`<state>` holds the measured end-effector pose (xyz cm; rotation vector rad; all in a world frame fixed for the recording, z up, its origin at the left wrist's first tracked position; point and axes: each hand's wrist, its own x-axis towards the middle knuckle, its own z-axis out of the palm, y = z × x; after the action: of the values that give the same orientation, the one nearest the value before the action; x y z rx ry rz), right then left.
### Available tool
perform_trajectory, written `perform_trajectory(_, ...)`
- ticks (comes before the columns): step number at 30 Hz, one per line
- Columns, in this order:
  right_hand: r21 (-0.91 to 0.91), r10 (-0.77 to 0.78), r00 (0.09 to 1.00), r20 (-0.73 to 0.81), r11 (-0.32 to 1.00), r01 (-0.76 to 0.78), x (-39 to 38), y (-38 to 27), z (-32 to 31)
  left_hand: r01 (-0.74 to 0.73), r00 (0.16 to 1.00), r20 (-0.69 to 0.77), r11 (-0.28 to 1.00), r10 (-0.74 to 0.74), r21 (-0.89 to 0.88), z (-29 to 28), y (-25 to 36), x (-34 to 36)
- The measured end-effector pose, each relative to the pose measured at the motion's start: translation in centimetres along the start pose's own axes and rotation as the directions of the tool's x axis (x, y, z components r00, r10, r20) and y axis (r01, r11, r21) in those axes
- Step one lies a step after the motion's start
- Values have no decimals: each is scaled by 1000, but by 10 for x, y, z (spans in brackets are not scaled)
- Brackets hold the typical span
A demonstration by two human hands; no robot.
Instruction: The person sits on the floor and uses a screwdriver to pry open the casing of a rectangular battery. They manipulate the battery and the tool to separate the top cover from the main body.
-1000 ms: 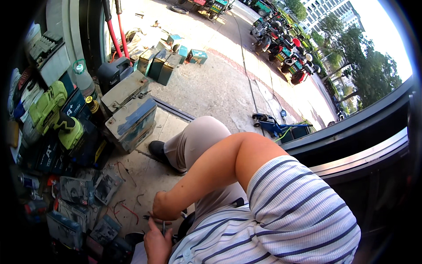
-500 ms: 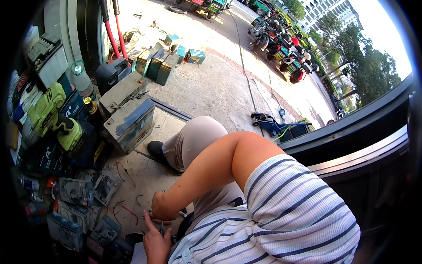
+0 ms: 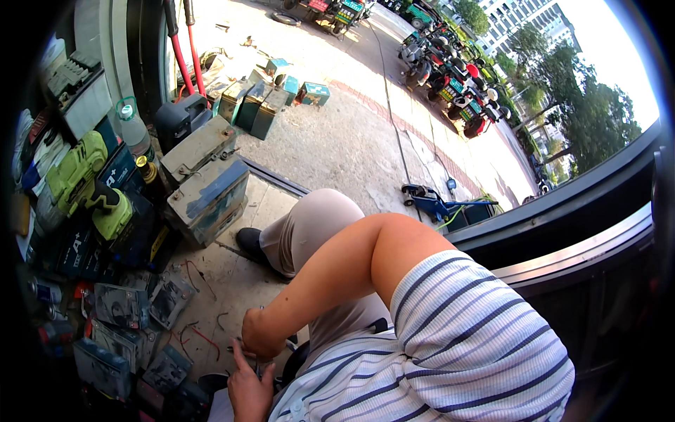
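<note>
My right arm crosses low over my bent knee, and my right hand [image 3: 259,330] is curled at its end, its fingers mostly turned away. Just below it, my left hand [image 3: 249,387] grips a slim metal tool [image 3: 261,367], index finger extended along it; the tool's ends are hidden. What my right hand grips is unclear. On the floor beside them lie red wires [image 3: 207,337] and several dusty grey box-shaped units [image 3: 116,304].
At left stand old batteries [image 3: 207,200], a green power tool [image 3: 77,169], a bottle [image 3: 133,126] and red-handled cutters [image 3: 197,63]. Beyond the doorway sill [image 3: 274,176] are more batteries [image 3: 256,109], a blue jack [image 3: 436,200], cables and parked scooters [image 3: 450,84].
My two hands stay together at the same place, with only slight shifts of the left hand and the right arm. Nothing else has visibly moved.
</note>
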<state>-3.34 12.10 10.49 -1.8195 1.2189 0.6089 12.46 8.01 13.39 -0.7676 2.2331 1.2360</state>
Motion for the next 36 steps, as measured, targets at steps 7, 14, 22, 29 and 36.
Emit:
perform_trajectory(7,29,3,1000,16,1000,-3,5,2,6,-40,999,-2,999,40,-11,1,-3,2)
perform_trajectory(14,24,-8,1000,-8,1000,9,5,3,3,-24,1000,-7,999,24,29,0,-4,0)
perform_trajectory(22,-8,-17,1000,-26,1000,17,7,5,5,-75,995,-59,997,74,-22,2,-7,-1)
perform_trajectory(29,7,-41,999,-3,999,41,3,6,2,-79,997,-15,996,79,-40,3,-10,-1)
perform_trajectory(36,-28,-89,995,50,996,90,-3,5,-8,-81,997,10,997,81,-1,1,-13,-3)
